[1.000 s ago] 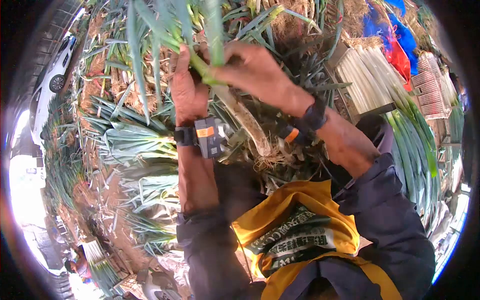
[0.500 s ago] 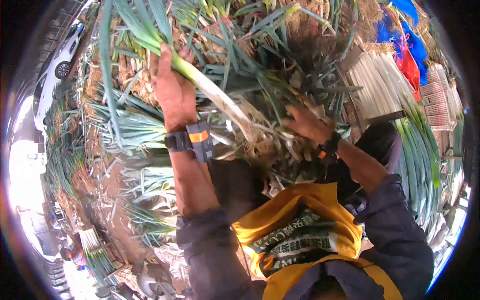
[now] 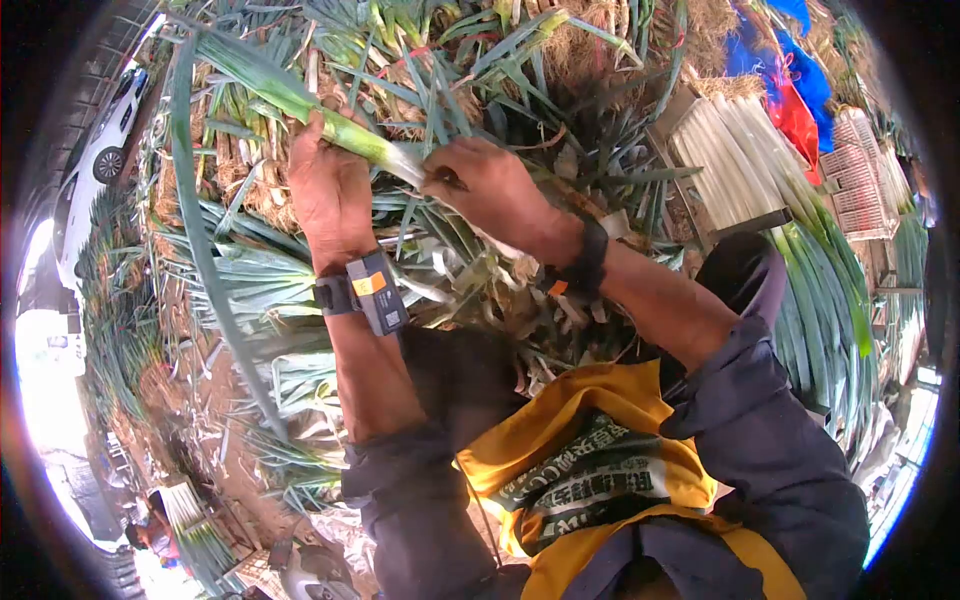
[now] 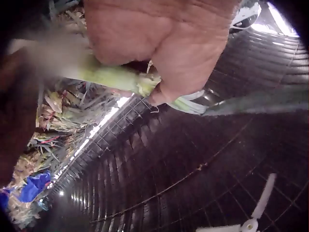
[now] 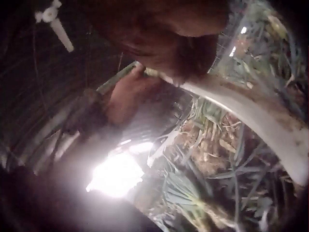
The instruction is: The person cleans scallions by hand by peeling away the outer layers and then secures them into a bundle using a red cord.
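A large leek (image 3: pixel 372 148) slants across the upper middle of the head view, its long green leaves trailing to the upper left and down the left side. My left hand (image 3: pixel 332 195) grips it at the green neck. Farther down, the curled fingers of my right hand (image 3: pixel 495 195) hold it where green turns white, covering part of the shaft. In the right wrist view the white shaft (image 5: pixel 241 101) runs out past that hand. The left wrist view shows the thumb and fingers of my left hand (image 4: pixel 164 43) around the pale green stalk (image 4: pixel 108 76).
Bundled leeks with roots (image 3: pixel 265 185) lie ahead and to the left, and loose leaf trimmings (image 3: pixel 510 300) cover the ground below my hands. Cleaned leeks (image 3: pixel 730 160) are stacked at the right beside a pink crate (image 3: pixel 865 175). A white car (image 3: pixel 100 170) stands far left.
My right hand left the leek, dropped to the lower right with fingers spread, then came back up and took hold of the shaft. My left hand moved left, still gripping the leek.
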The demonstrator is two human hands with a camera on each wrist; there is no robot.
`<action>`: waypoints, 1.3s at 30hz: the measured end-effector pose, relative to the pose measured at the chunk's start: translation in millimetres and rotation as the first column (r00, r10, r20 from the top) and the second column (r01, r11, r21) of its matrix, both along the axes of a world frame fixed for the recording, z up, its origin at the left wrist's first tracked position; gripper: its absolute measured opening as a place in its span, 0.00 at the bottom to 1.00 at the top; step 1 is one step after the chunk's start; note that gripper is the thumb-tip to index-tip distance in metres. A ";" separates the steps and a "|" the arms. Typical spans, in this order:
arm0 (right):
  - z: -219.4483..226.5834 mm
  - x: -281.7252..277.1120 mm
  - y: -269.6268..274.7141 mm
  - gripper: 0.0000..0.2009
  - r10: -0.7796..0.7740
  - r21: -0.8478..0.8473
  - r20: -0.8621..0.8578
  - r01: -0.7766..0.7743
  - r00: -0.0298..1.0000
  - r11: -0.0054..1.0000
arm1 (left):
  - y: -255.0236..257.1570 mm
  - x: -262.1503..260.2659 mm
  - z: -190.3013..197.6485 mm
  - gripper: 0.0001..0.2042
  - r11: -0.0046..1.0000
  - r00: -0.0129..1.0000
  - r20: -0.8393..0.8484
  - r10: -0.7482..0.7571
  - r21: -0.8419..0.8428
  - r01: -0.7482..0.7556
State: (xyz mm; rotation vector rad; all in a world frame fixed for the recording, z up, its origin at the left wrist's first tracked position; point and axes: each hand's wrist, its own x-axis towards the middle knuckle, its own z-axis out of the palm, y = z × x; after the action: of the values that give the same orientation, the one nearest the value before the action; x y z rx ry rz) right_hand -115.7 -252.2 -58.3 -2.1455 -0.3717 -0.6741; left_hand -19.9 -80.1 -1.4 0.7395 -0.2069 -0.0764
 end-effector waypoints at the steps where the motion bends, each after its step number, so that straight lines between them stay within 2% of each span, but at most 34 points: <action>1: 3.9 3.4 -4.0 0.12 0.054 0.033 -0.104 -0.051 0.993 0.998 | 2.9 1.2 0.2 0.14 1.000 1.000 -0.006 -0.008 -0.002 0.008; 3: 18.5 6.8 -12.0 0.12 0.169 0.116 -0.304 -0.139 0.938 0.983 | 9.3 0.8 -0.3 0.13 1.000 0.999 -0.021 -0.025 -0.005 0.025; 6: 32.2 9.9 -16.1 0.14 0.209 0.130 -0.429 -0.169 0.879 0.977 | 11.8 3.6 -5.0 0.12 0.998 0.999 -0.024 -0.030 -0.056 0.029; 9: 26.9 12.3 -16.1 0.12 0.232 0.151 -0.399 -0.187 0.887 0.971 | 12.7 2.2 -4.6 0.11 1.000 0.999 -0.050 0.006 -0.006 -0.006; 12: 12.6 10.6 -8.4 0.09 0.123 0.003 -0.187 -0.125 0.975 0.992 | 9.6 -2.8 -1.3 0.11 0.998 0.998 -0.051 0.042 0.041 -0.039; 15: 10.6 4.3 -6.4 0.09 0.152 -0.115 -0.057 -0.158 0.987 0.981 | 8.3 -2.2 -6.1 0.11 0.999 0.998 -0.054 0.044 0.023 -0.043; 18: 15.5 -5.8 -7.7 0.10 0.153 -0.244 -0.072 -0.166 0.986 0.956 | 8.3 3.3 -6.8 0.14 0.997 1.000 0.008 -0.010 0.077 0.009; 21: 21.9 -21.6 -18.4 0.10 0.164 -0.220 0.095 -0.140 0.982 0.966 | -2.6 -2.9 -13.7 0.16 1.000 0.996 -0.090 0.026 0.020 -0.024; 24: 8.3 -11.4 -21.9 0.09 0.154 -0.141 -0.010 -0.154 0.988 0.978 | -16.2 1.2 -11.5 0.18 1.000 0.999 -0.051 0.010 0.014 -0.009; 25: 4.8 -8.5 -25.9 0.09 0.162 -0.044 -0.115 -0.168 0.980 0.985 | -17.2 1.6 -8.6 0.18 0.999 0.999 -0.034 -0.005 0.050 0.007; 28: 7.7 -5.6 -32.4 0.10 0.176 -0.091 -0.114 -0.187 0.978 0.978 | -16.2 0.4 -9.8 0.19 0.996 0.995 -0.063 -0.071 0.047 0.074; 31: 8.8 -16.4 -28.2 0.10 0.192 -0.257 0.092 -0.163 0.977 0.953 | -22.0 -2.1 -10.1 0.21 0.999 0.997 -0.077 -0.025 0.045 0.029; 32: 13.4 -23.9 -27.1 0.11 0.206 -0.316 0.091 -0.168 0.974 0.934 | -21.7 -1.1 -12.7 0.21 0.999 0.996 -0.084 -0.001 0.037 0.004; 33: 21.9 -33.5 -28.2 0.13 0.219 -0.375 0.087 -0.172 0.972 0.911 | -24.7 -4.7 -11.0 0.13 0.999 0.995 -0.095 0.035 0.040 -0.031; 35: 19.6 -40.8 -31.6 0.15 0.244 -0.481 0.121 -0.159 0.962 0.862 | -29.6 -9.6 -8.9 0.13 0.998 0.998 -0.055 0.020 0.059 -0.017; 37: 5.2 -38.4 -33.4 0.15 0.195 -0.374 0.092 -0.148 0.976 0.916 | -34.4 -10.7 -9.7 0.12 0.995 0.997 -0.072 0.023 0.099 -0.016; 39: 6.0 -30.8 -38.6 0.15 0.166 -0.221 0.072 -0.147 0.983 0.964 | -36.8 -11.2 -7.1 0.13 0.996 0.999 -0.013 -0.030 0.089 0.031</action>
State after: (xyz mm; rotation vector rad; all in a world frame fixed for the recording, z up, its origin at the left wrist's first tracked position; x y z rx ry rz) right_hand -146.5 -290.8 -52.3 -2.2640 -0.6837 -0.6666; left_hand -31.1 -116.9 -8.5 0.8250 -0.2047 -0.1192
